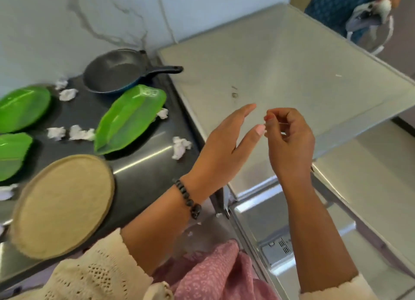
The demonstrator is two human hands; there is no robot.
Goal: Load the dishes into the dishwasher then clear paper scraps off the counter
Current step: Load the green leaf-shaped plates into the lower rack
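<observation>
Both hands hover in the air over the steel unit, apart from every dish. Left hand (226,142) is spread, fingers straight, holding nothing; right hand (289,140) has its fingers loosely curled, the tips close to the left thumb, and whether it pinches some tiny scrap I cannot tell. On the dark counter (143,165) to the left lie the dishes, probably set out for loading: frying pan (116,72), three green leaf-shaped plates (130,120), a round tan plate (62,206). Crumpled paper scraps (180,147) are scattered between them. Below the hands, the dishwasher (269,228) looks open.
</observation>
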